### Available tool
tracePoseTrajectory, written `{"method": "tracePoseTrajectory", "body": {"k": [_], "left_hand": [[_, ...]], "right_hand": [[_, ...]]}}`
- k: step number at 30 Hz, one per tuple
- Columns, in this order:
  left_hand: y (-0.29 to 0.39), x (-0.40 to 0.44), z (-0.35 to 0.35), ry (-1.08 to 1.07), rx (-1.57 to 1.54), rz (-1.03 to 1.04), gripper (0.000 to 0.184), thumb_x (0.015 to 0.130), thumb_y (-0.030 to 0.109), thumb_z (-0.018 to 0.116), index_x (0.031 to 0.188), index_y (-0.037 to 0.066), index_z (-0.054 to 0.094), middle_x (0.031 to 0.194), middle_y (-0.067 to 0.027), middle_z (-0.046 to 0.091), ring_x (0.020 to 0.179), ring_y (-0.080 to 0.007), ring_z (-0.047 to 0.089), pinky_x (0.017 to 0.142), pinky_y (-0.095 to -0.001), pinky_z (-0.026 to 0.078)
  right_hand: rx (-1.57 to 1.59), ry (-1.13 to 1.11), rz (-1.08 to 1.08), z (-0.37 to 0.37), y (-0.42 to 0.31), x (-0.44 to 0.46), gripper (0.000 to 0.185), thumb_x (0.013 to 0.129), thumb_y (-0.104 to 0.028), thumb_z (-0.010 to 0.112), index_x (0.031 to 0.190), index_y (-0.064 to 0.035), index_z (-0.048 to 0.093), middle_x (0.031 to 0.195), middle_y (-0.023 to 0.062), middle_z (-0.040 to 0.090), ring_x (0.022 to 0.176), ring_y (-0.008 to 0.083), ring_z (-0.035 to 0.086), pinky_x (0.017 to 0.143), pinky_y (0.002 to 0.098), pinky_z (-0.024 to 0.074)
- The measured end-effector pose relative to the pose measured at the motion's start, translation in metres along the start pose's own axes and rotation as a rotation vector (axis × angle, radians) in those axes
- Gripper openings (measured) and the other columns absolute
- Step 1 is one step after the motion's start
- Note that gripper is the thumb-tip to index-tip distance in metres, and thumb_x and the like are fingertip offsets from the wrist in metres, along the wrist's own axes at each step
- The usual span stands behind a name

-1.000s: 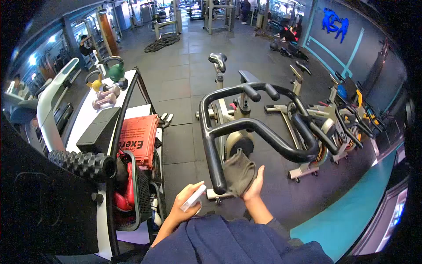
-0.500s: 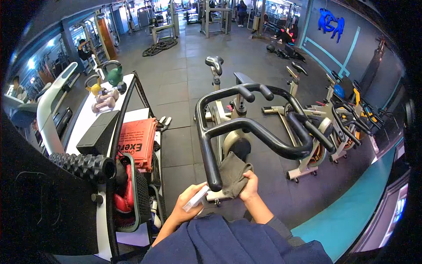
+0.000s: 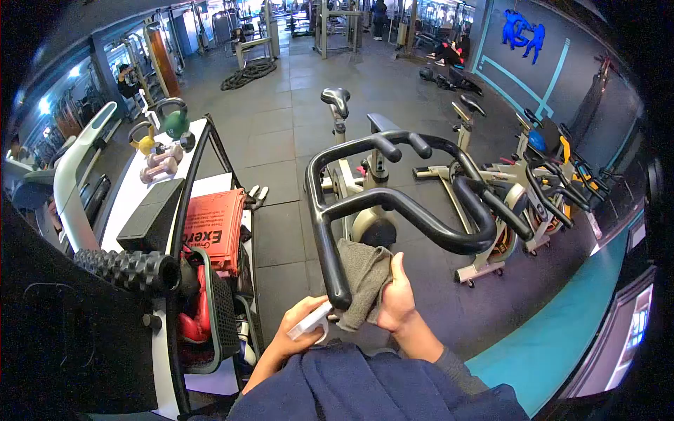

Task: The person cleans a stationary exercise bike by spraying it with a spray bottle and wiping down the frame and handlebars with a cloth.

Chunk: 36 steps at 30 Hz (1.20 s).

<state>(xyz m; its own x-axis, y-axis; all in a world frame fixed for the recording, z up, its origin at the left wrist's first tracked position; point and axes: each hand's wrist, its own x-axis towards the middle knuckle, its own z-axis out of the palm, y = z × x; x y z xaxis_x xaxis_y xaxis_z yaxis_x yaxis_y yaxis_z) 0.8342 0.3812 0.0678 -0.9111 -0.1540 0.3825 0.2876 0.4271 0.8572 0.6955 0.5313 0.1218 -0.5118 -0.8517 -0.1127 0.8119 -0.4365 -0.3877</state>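
My left hand [image 3: 298,328] is closed around a white spray bottle [image 3: 311,321]; its trigger head shows, the rest is hidden. It sits just left of the rounded end of a black exercise bike handlebar [image 3: 331,259]. On the other side, my right hand [image 3: 397,298] holds a grey-brown cloth [image 3: 364,282], thumb pointing up and the other fingers mostly behind the fabric. The cloth lies along the right side of the bar near its end; whether it presses on the bar I cannot tell. The bike's saddle [image 3: 335,102] stands beyond the handlebar.
On the left, a rack [image 3: 210,184] carries kettlebells [image 3: 175,121], dumbbells [image 3: 159,170], a black foam roller [image 3: 126,269], orange packs [image 3: 214,228] and a basket [image 3: 226,319] with red boxing gloves [image 3: 196,309]. More exercise bikes [image 3: 505,242] stand right. People are in the background.
My right hand has opened its thumb upward and brought the cloth left, closer against the handlebar's side. My left hand keeps the spray bottle nearly in place. The view has shifted slightly.
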Motion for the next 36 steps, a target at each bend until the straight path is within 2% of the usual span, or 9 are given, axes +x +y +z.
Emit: {"method": "tracePoseTrajectory", "body": {"k": [3, 5, 9, 15, 19, 24, 31, 32, 36], "left_hand": [[0.002, -0.004, -0.004, -0.013, -0.039, -0.015, 0.059, 0.064, -0.002, 0.059, 0.122, 0.003, 0.052, 0.093, -0.0113, 0.059, 0.084, -0.0261, 0.06, 0.079, -0.0327, 0.047], [0.003, -0.003, -0.007, -0.005, -0.051, -0.006, 0.059, 0.064, -0.002, 0.059, 0.123, 0.003, 0.052, 0.095, -0.0113, 0.059, 0.085, -0.0261, 0.06, 0.08, -0.0325, 0.047], [-0.002, -0.012, -0.009, 0.131, -0.102, -0.129, 0.067, 0.067, -0.002, 0.058, 0.132, 0.003, 0.044, 0.102, -0.01, 0.061, 0.094, -0.0198, 0.062, 0.084, -0.0294, 0.047], [-0.01, -0.01, -0.01, 0.259, -0.262, -0.271, 0.073, 0.067, -0.006, 0.055, 0.137, 0.003, 0.037, 0.102, -0.0082, 0.06, 0.096, -0.0171, 0.062, 0.077, -0.0255, 0.048], [-0.012, -0.008, -0.006, 0.244, -0.146, -0.206, 0.072, 0.066, -0.007, 0.054, 0.136, 0.003, 0.039, 0.099, -0.0085, 0.06, 0.096, -0.0164, 0.062, 0.08, -0.0261, 0.048], [-0.002, -0.014, 0.006, 0.29, -0.197, -0.19, 0.071, 0.067, -0.006, 0.053, 0.135, 0.004, 0.041, 0.098, -0.0087, 0.062, 0.094, -0.0153, 0.062, 0.081, -0.0263, 0.047], [0.008, -0.033, 0.013, 0.309, -0.154, -0.276, 0.07, 0.066, -0.004, 0.053, 0.134, 0.004, 0.042, 0.097, -0.008, 0.061, 0.093, -0.016, 0.063, 0.08, -0.0258, 0.047], [0.009, -0.035, 0.014, 0.324, -0.158, -0.296, 0.07, 0.065, -0.004, 0.053, 0.134, 0.004, 0.042, 0.097, -0.008, 0.061, 0.093, -0.0162, 0.063, 0.08, -0.0258, 0.047], [0.002, -0.04, 0.011, 0.321, -0.151, -0.276, 0.07, 0.065, -0.004, 0.053, 0.134, 0.003, 0.042, 0.098, -0.008, 0.061, 0.093, -0.0162, 0.063, 0.08, -0.0258, 0.047]], "right_hand": [[-0.049, -0.043, 0.069, 0.009, 0.0, 0.0, 0.071, 0.094, -0.06, 0.023, 0.131, -0.0034, 0.044, 0.125, 0.0112, 0.054, 0.113, 0.025, 0.053, 0.099, 0.0398, 0.0406], [-0.17, 0.05, 0.086, 0.001, 0.005, 0.013, 0.069, 0.094, -0.059, 0.023, 0.132, -0.0039, 0.041, 0.123, 0.0143, 0.055, 0.109, 0.0284, 0.057, 0.095, 0.0455, 0.0456], [-0.036, 0.154, 0.165, -0.011, 0.016, 0.054, 0.045, 0.096, -0.044, 0.038, 0.104, -0.0049, 0.059, 0.092, 0.0099, 0.067, 0.077, 0.0218, 0.066, 0.071, 0.0353, 0.0565], [-0.171, 0.235, 0.214, -0.011, 0.007, 0.095, 0.033, 0.095, -0.036, 0.045, 0.091, -0.0078, 0.063, 0.076, 0.0045, 0.066, 0.059, 0.0148, 0.063, 0.054, 0.0281, 0.0531], [-0.246, 0.162, 0.2, -0.026, 0.003, 0.13, 0.031, 0.092, -0.037, 0.048, 0.09, -0.0095, 0.062, 0.075, 0.0074, 0.066, 0.062, 0.0207, 0.064, 0.059, 0.0339, 0.0538], [-0.182, 0.181, 0.098, -0.03, 0.015, 0.128, 0.03, 0.085, -0.04, 0.056, 0.085, -0.0109, 0.063, 0.071, 0.0049, 0.065, 0.057, 0.0179, 0.062, 0.052, 0.0306, 0.0521], [-0.132, 0.188, 0.137, -0.021, 0.027, 0.1, 0.029, 0.086, -0.04, 0.055, 0.087, -0.0123, 0.062, 0.072, 0.0045, 0.066, 0.056, 0.0158, 0.062, 0.05, 0.0288, 0.051], [-0.057, 0.115, 0.187, -0.035, 0.026, 0.099, 0.034, 0.089, -0.037, 0.051, 0.097, -0.0049, 0.06, 0.081, 0.0111, 0.066, 0.07, 0.0245, 0.065, 0.065, 0.0347, 0.0553], [0.069, 0.085, 0.235, -0.023, 0.029, 0.082, 0.034, 0.091, -0.038, 0.048, 0.1, -0.0069, 0.057, 0.083, 0.0111, 0.065, 0.071, 0.0227, 0.065, 0.064, 0.0338, 0.0553]]}}
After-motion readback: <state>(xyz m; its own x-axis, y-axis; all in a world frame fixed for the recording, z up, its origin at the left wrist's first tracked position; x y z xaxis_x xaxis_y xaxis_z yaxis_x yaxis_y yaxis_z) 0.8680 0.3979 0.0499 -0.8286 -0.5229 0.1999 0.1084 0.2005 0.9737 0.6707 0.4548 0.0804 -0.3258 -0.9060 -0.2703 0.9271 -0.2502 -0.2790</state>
